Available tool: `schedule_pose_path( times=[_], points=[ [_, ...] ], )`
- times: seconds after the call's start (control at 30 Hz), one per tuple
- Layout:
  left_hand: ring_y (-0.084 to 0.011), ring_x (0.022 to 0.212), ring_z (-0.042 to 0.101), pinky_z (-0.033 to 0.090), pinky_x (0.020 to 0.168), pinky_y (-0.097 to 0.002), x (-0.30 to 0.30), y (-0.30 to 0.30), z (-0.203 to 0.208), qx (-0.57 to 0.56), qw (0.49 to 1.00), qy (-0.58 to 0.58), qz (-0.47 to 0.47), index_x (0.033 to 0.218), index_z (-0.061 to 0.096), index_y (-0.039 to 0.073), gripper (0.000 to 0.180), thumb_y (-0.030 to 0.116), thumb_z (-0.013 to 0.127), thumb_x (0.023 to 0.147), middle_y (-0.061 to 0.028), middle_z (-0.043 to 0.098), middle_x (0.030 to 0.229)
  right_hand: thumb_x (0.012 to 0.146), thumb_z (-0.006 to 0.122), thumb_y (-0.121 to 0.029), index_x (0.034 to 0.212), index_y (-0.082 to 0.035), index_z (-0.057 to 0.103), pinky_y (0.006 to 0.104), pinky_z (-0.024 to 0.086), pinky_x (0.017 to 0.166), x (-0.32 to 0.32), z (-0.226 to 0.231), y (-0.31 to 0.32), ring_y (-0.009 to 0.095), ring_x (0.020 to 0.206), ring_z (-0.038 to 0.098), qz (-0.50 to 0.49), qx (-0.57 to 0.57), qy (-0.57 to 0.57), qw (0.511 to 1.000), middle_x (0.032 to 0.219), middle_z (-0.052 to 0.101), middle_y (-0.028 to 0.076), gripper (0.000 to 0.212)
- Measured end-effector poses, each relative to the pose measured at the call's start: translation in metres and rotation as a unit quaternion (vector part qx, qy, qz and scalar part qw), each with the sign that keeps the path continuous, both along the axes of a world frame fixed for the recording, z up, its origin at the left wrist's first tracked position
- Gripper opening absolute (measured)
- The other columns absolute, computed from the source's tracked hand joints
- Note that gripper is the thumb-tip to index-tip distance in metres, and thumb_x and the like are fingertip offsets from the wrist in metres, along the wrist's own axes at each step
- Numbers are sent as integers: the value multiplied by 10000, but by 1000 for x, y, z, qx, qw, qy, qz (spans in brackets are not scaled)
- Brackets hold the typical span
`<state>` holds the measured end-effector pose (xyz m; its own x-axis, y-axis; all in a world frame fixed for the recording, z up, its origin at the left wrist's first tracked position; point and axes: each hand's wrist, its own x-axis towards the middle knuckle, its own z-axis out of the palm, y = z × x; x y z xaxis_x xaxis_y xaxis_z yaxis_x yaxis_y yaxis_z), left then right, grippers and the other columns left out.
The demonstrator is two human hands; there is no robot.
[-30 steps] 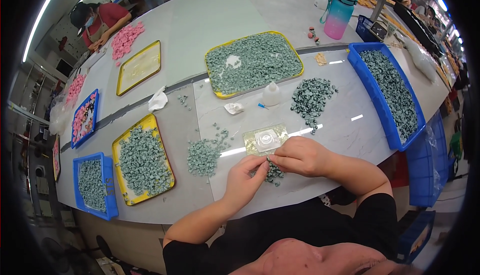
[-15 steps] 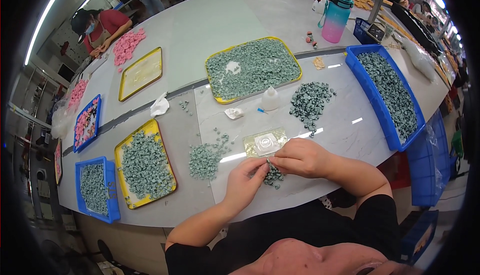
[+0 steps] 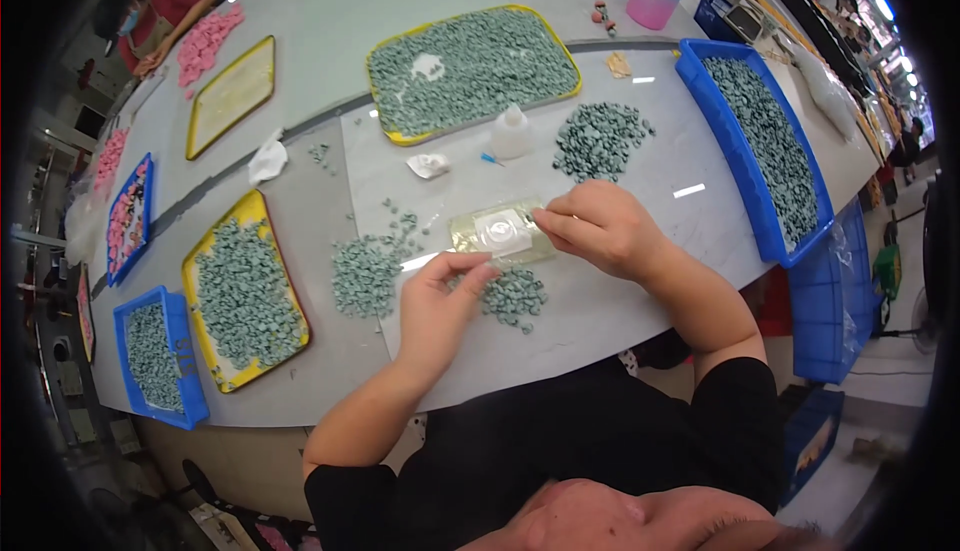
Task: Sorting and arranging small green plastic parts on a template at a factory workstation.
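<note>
My left hand [image 3: 440, 301] is closed, thumb against the fingers, beside a small pile of green pebble-like pieces [image 3: 515, 298]. Whatever is in its fingertips is too small to make out. My right hand [image 3: 605, 226] pinches at the right end of a pale yellow-green rectangular pad [image 3: 465, 236]; a small dark green piece shows at its fingertips. On that pad sits a clear, square-looking thing with a round white mark [image 3: 503, 233]. Behind it stand a white squeeze bottle [image 3: 512, 136] and a small blue cap [image 3: 491, 159]. Crumpled white paper [image 3: 429, 165] lies to their left.
Loose green piles lie left [image 3: 365, 276] and right [image 3: 603, 136] of the pad. A large yellow-rimmed tray [image 3: 470, 71] of pieces is behind. Blue bins stand at right [image 3: 815, 191] and far left [image 3: 190, 371], next to a yellow tray [image 3: 290, 296]. A person [image 3: 165, 11] works at the far left.
My hands, together over the small pile before, have come apart: the right is at the pad's right end, the left beside the pile. The whole view has shifted, so things sit higher and further left.
</note>
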<state>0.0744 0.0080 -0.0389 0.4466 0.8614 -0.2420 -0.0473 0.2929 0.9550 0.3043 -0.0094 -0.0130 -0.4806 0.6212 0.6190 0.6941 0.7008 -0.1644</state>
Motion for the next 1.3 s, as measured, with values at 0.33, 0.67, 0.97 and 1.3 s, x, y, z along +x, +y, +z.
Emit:
schedule_pose_path(
  times=[0.33,0.67,0.97,1.3],
  points=[
    [-19,516,369,269,432,-172,-2,6,-11,-70,997,-22,16,1003,551,-2,172,47,602,846,-68,618,873,653,604,-60,936,4,629,295,442,566,-15,-23,4,182,668,569,-18,11,-92,996,812,587,60,291],
    [-30,484,313,239,417,-179,-17,13,-26,-133,986,-100,-8,923,511,4,123,128,513,919,-51,562,780,648,589,-51,937,28,628,285,467,586,-33,-34,15,181,680,572,-3,20,-126,992,822,573,64,302],
    [-27,480,276,213,418,-177,-20,16,-24,-164,980,-108,1,858,493,54,167,196,475,943,5,485,702,651,612,-32,936,23,628,294,467,579,-42,-37,18,186,667,570,7,17,-123,992,811,584,70,291],
    [-41,476,294,219,420,-198,-22,12,-17,-161,984,-80,-6,725,451,72,322,293,432,958,32,384,584,778,659,-56,871,8,649,224,445,572,-61,-24,7,107,644,562,-84,-360,290,883,773,624,62,113]
  ],
)
